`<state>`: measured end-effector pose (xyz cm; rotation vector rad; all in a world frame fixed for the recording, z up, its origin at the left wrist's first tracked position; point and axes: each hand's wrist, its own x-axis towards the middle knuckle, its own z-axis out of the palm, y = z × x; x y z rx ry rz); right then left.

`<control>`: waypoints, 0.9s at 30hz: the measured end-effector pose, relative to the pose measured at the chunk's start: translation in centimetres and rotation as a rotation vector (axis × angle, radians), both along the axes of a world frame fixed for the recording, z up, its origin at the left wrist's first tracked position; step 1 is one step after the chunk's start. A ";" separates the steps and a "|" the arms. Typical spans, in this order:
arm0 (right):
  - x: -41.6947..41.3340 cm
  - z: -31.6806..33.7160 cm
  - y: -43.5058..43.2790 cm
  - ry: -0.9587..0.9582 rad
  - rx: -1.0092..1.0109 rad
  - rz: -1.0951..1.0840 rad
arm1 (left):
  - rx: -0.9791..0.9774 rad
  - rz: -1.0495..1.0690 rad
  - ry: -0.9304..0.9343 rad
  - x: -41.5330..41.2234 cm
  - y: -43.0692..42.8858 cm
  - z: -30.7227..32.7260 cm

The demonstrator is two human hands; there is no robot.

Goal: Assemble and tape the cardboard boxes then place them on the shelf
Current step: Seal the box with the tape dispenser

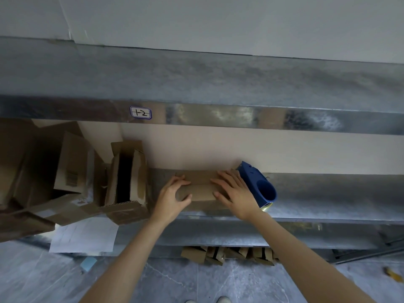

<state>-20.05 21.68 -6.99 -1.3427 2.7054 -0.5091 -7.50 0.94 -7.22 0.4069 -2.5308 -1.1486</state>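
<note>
Small cardboard box point(200, 189) lengthwise along shelf point(328, 193) edge

Box point(200, 188) on shelf point(317, 193), tape dispenser point(259, 184) right

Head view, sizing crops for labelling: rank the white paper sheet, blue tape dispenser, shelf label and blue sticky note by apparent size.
1. white paper sheet
2. blue tape dispenser
3. shelf label and blue sticky note look alike; left unranked.
</note>
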 end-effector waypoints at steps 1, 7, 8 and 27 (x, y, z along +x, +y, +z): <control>0.0 0.1 0.0 -0.022 -0.011 0.000 | 0.000 0.009 0.003 0.0 0.1 0.0; -0.5 1.1 2.2 -0.135 -0.278 -0.199 | 0.017 0.056 0.025 0.0 0.5 -0.4; -0.8 1.1 2.9 -0.108 -0.295 -0.243 | 0.019 0.069 0.028 0.0 0.6 -0.5; -4.1 -0.9 5.5 -0.378 0.105 -0.437 | 0.024 0.108 0.032 0.0 1.1 -0.7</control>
